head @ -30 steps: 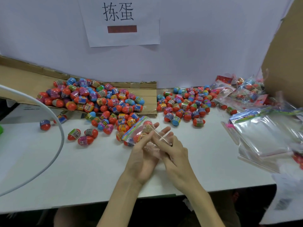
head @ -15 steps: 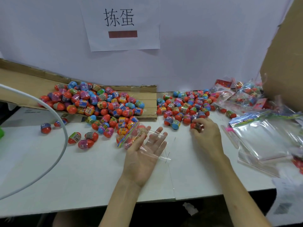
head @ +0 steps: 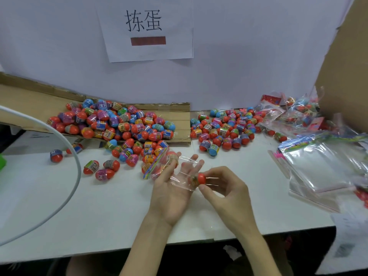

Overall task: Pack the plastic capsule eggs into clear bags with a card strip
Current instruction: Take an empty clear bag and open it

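1. Left hand, palm up with fingers straight, carries a clear bag, card strip leftward.
2. Right hand pinches a capsule egg at the bag's right edge; the limp mouth may fold shut, letting the egg roll across the counter.

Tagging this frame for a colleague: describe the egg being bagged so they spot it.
At the front middle of the white table, the hands meet. The right hand pinches one egg at the clear bag lying across the left hand. It is the only egg in a hand's grip, red end showing.
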Motion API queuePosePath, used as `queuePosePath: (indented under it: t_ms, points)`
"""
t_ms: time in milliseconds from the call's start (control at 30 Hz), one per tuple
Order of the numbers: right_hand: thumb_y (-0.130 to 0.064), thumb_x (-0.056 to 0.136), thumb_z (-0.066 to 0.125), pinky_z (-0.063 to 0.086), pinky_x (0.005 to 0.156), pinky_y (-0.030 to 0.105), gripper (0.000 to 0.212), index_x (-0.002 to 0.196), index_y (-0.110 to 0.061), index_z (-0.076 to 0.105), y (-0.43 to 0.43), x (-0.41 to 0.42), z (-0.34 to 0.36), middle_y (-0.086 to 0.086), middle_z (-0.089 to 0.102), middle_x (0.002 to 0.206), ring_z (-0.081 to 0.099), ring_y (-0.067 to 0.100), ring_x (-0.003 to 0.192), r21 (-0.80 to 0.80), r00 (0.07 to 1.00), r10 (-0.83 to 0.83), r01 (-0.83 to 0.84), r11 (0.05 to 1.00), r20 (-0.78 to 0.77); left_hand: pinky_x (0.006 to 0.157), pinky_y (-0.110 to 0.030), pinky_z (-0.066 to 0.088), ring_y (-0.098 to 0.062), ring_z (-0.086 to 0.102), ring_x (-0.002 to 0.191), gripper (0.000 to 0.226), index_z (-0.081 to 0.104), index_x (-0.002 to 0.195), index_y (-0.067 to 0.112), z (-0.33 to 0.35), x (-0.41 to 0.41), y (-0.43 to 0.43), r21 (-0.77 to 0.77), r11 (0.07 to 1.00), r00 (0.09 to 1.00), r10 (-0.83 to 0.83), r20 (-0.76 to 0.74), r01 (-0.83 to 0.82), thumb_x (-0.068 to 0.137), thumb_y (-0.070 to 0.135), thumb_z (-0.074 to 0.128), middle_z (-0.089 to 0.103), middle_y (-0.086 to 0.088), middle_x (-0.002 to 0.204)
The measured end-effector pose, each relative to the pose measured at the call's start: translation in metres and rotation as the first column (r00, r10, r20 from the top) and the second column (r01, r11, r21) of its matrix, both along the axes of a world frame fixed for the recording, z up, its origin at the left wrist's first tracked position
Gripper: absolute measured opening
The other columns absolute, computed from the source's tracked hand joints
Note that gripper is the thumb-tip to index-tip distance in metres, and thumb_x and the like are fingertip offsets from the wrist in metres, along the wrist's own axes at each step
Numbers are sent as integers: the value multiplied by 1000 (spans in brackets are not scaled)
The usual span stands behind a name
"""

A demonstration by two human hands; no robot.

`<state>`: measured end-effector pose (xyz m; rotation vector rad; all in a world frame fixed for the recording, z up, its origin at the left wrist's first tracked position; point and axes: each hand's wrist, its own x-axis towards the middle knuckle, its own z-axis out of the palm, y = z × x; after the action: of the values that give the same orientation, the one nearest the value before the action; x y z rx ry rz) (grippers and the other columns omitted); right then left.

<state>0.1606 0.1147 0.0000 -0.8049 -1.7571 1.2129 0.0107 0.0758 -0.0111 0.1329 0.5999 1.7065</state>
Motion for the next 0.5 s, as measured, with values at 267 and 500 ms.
queuePosePath:
  t_ms: [267,500]
  points:
    - [-20,75,88,38,75,12,25,92,-31,72,9,-25,-15,-17,59,93,55,7,94,334,938,-299,230,914,173,114,-58,43,-41,54,137,38,62,138,13,-8,0,-2,108,993,998,-43,-39,47,102,23,61,57,-28,145]
    - [-17,73,88,42,72,24,29,74,-31,62,12,-35,-16,-16,54,77,52,10,81,361,939,-282,198,911,195,112,-49,47,-36,64,127,26,73,119,9,-5,0,-1,101,995,999,-16,-39,20,101,21,58,67,-21,134]
